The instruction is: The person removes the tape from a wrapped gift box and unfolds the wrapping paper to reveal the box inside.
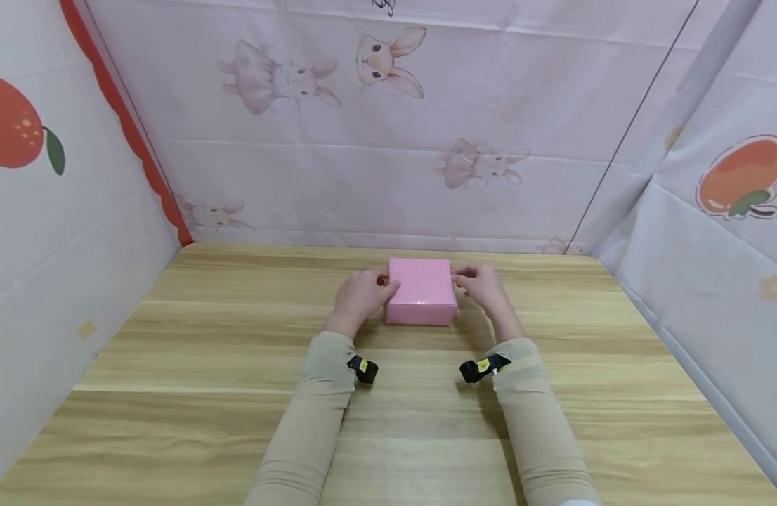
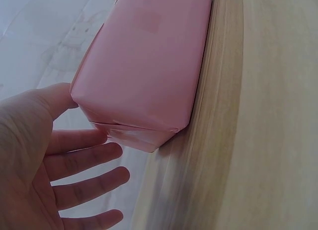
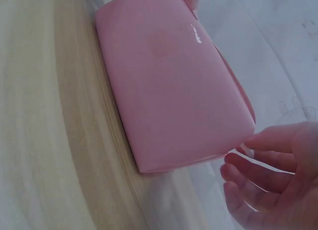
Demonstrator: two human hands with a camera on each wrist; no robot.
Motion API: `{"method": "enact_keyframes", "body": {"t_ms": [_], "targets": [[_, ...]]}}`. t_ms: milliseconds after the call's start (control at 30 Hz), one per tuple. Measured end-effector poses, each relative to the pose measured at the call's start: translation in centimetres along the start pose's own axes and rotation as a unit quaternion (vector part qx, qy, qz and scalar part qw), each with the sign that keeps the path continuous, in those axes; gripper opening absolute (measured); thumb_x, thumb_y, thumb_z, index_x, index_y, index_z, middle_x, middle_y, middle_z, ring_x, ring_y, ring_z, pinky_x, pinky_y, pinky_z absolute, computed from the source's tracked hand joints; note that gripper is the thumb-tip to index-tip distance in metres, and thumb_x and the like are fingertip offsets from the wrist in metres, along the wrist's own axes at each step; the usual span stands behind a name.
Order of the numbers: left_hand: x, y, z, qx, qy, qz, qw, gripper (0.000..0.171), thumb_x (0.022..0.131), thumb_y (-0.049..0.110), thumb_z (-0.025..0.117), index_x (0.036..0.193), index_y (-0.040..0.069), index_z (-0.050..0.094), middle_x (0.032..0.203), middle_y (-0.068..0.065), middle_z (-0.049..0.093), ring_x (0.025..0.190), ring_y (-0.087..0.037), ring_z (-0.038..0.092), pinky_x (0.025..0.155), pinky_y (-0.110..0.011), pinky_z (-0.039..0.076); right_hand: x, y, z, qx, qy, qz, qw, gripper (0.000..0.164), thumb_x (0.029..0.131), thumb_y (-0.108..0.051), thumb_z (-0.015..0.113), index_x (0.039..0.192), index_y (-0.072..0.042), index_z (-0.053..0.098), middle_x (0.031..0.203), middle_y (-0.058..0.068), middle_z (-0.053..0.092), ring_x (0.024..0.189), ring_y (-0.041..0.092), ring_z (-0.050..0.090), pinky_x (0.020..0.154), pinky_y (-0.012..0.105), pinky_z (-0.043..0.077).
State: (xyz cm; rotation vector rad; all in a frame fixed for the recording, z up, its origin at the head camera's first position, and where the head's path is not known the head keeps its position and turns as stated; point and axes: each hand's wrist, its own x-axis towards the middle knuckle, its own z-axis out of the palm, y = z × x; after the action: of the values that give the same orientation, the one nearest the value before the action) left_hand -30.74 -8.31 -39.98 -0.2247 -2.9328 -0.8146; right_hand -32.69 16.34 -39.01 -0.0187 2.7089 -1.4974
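A pink box (image 1: 420, 282) with a smooth, slightly glossy surface rests on the wooden table, a lid edge running along its top. At its left end is my left hand (image 1: 362, 294); the thumb lies at the top edge and the index fingertip at the end face below, pinching the corner. Its other fingers (image 2: 92, 183) spread out beside the box. On the opposite end, my right hand (image 1: 480, 284) pinches the upper edge between thumb and index finger. The remaining fingers (image 3: 253, 190) bend loosely away from the side.
The wood-grain table (image 1: 192, 393) spreads out around the box. A pale curtain with rabbit prints (image 1: 376, 190) hangs behind the table's far edge, and fruit-patterned sheets (image 1: 692, 246) line both sides. Each sleeve carries a small black wrist camera (image 1: 363, 368).
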Motion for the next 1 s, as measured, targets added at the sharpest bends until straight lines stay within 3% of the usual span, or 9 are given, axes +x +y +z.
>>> {"method": "enact_keyframes", "body": {"t_ms": [233,467,667,900,1000], "targets": [[0.0,0.0,0.1,0.001,-0.002,-0.001,1.0,0.05,0.094,0.053,0.054,0.126,0.017,0.066,0.118,-0.003,0.07,0.11,-0.021,0.065,0.087,-0.04,0.055,0.1,0.1,0.2,0.048,0.018,0.011,0.999,0.025,0.093,-0.007,0.06,0.114,0.007,0.062,0.114,0.021,0.065,0.098,0.024,0.063,0.086,0.039,0.057],[0.2,-0.2,0.3,-0.004,-0.002,-0.003,1.0,0.049,0.094,0.053,0.053,0.127,0.019,0.065,0.118,-0.001,0.07,0.108,-0.019,0.066,0.085,-0.039,0.056,0.1,0.0,0.0,0.142,0.013,0.053,0.988,0.032,0.091,-0.002,0.059,0.122,0.006,0.055,0.097,0.004,0.058,0.084,0.01,0.059,0.072,0.021,0.056],[0.2,-0.2,0.2,-0.005,-0.002,-0.005,1.0,0.05,0.093,0.054,0.053,0.128,0.02,0.065,0.118,-0.001,0.07,0.108,-0.019,0.065,0.084,-0.039,0.055,0.0,0.3,-0.5,0.245,-0.011,0.078,0.966,0.033,0.094,-0.001,0.053,0.126,0.005,0.049,0.096,0.001,0.056,0.082,0.01,0.057,0.072,0.021,0.053],[0.3,-0.2,0.3,-0.006,-0.006,-0.005,1.0,0.05,0.094,0.054,0.052,0.129,0.02,0.064,0.119,-0.001,0.069,0.11,-0.019,0.065,0.086,-0.038,0.055,0.1,0.7,-0.9,0.27,-0.013,0.099,0.958,0.028,0.096,-0.002,0.053,0.123,0.005,0.05,0.096,0.0,0.055,0.081,0.011,0.056,0.073,0.023,0.053],[0.3,-0.1,0.3,-0.009,-0.01,-0.004,0.9999,0.051,0.094,0.055,0.052,0.129,0.02,0.064,0.12,-0.001,0.069,0.111,-0.019,0.064,0.087,-0.039,0.055,0.1,0.8,-1.0,0.278,-0.006,0.112,0.954,0.019,0.096,-0.003,0.054,0.115,0.0,0.053,0.095,0.0,0.056,0.081,0.011,0.055,0.074,0.024,0.053]]}}
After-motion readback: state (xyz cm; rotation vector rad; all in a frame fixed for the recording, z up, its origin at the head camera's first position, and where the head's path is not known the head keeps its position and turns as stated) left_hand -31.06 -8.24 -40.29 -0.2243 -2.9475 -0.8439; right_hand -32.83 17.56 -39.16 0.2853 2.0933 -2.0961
